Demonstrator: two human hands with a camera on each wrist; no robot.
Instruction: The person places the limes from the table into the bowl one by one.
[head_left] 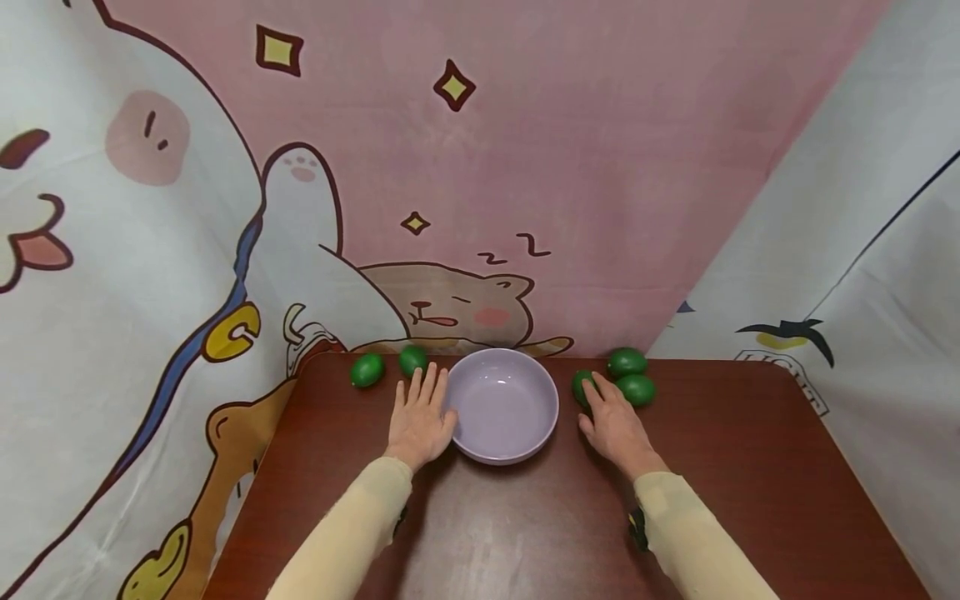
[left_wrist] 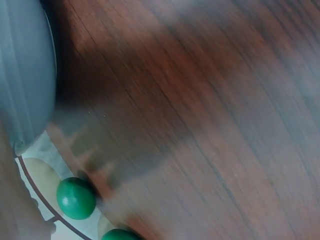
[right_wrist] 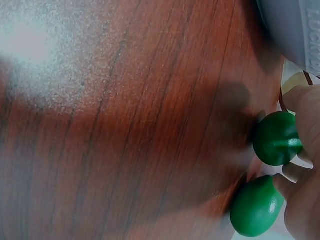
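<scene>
A lavender bowl [head_left: 501, 454] stands on the table between the two hands. The left hand [head_left: 422, 418] is spread with straight fingers beside the bowl's left rim, its fingertips just below a green lime [head_left: 412, 360]. Further left lies a second lime [head_left: 367, 370]. The right hand [head_left: 617, 427] reaches over a lime [head_left: 582, 390] right of the bowl, fingertips at the fruit and thumb apart from the fingers. In the right wrist view that lime [right_wrist: 276, 138] shows between thumb and fingers. Two more limes, one behind [head_left: 627, 362] and one nearer [head_left: 637, 389], lie beside the right fingers.
The reddish-brown wooden table [head_left: 510, 533] ends at a back edge close behind the limes. A cartoon-printed cloth [head_left: 600, 167] hangs behind it and along both sides.
</scene>
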